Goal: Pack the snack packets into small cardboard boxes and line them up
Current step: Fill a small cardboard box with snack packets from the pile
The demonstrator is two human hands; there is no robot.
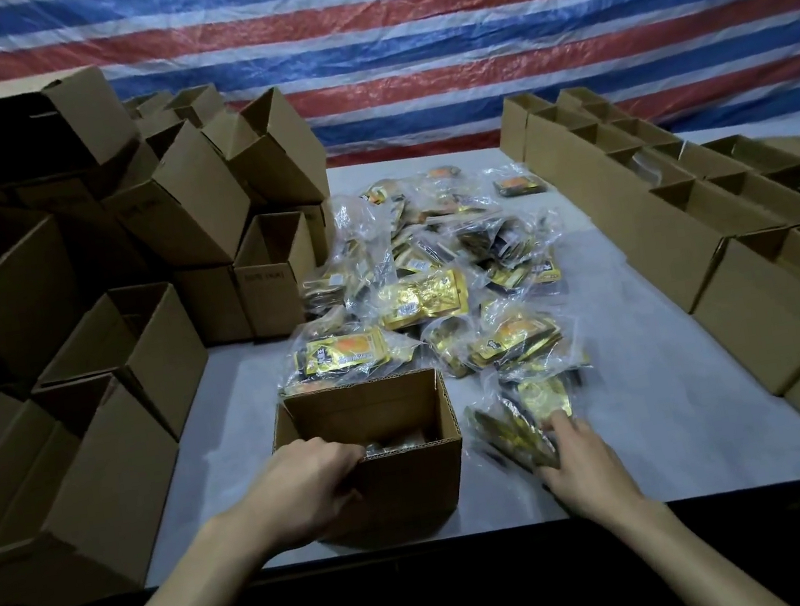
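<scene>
Head view: box (377,410) is gripped at its near wall by the curled left hand (306,488), with a few packets inside; right hand (587,472) is laid, fingers nearly straight, on a blurred packet (544,398) just beside it. Rows (632,205) are lined up at right; a big pile (435,271) and empty boxes (134,342) are left to do

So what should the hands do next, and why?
Probably the right hand should lift the packets it touches and drop them into the box. The box stands open right beside them, and the left hand grips its near rim.
</scene>
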